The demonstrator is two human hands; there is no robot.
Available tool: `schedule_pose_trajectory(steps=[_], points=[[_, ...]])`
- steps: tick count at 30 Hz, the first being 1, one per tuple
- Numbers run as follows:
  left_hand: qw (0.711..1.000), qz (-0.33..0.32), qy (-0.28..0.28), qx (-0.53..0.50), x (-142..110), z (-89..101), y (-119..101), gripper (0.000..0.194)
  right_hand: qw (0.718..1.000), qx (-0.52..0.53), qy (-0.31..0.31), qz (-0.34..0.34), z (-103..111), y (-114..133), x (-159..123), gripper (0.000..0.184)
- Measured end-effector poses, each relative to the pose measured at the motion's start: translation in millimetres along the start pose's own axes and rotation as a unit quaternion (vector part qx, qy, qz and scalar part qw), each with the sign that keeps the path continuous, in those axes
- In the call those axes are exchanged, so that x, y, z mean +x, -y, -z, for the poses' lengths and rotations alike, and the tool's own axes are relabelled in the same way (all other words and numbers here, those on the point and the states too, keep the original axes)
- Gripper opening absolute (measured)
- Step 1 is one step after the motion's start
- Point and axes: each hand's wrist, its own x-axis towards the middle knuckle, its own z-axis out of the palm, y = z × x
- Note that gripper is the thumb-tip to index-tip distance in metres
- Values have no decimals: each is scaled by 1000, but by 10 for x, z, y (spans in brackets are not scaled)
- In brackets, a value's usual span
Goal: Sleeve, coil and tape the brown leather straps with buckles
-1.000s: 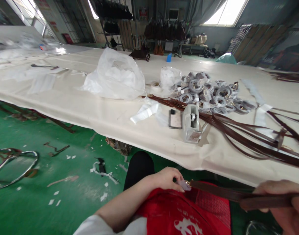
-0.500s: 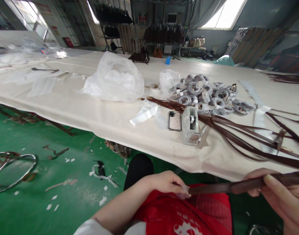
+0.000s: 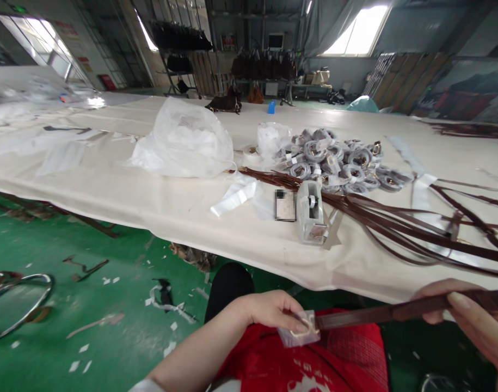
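Over my lap, my left hand (image 3: pixel 273 310) pinches the wrapped metal end (image 3: pixel 300 329) of a brown leather strap (image 3: pixel 363 314). The strap runs right to my right hand (image 3: pixel 473 321), whose fingers and thumb are closed on it at the lower right. Both hands hang below the front edge of the cream-covered table (image 3: pixel 151 196), above my red apron (image 3: pixel 297 359).
On the table lie a bundle of brown straps (image 3: pixel 395 223), a tape dispenser (image 3: pixel 311 218), a pile of wrapped coiled straps (image 3: pixel 338 160), a clear plastic bag (image 3: pixel 183 141) and white strips (image 3: pixel 234 197). The green floor (image 3: pixel 69 305) at left holds scraps and a metal ring (image 3: pixel 16 305).
My left hand has turned the strap's end so its clear-wrapped buckle shows flat. The right hand slid slightly along the strap and rose into view. The camera tilted a little.
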Motion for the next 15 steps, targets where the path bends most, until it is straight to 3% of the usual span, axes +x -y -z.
schedule_pose_trajectory(steps=[4,6,11,15], points=[[999,14,-43,21,69,-51,15,74,999,-26,35,4,-114,38,-17,37],[999,12,-37,0,98,-72,-2,76,998,-40,37,-14,-242,27,-36,38],[999,-14,-25,-15,143,-127,-104,78,997,-51,19,-64,-692,-136,-108,40],[996,-59,-59,-33,192,-195,-184,80,994,-84,71,-23,-1128,-169,-77,33]])
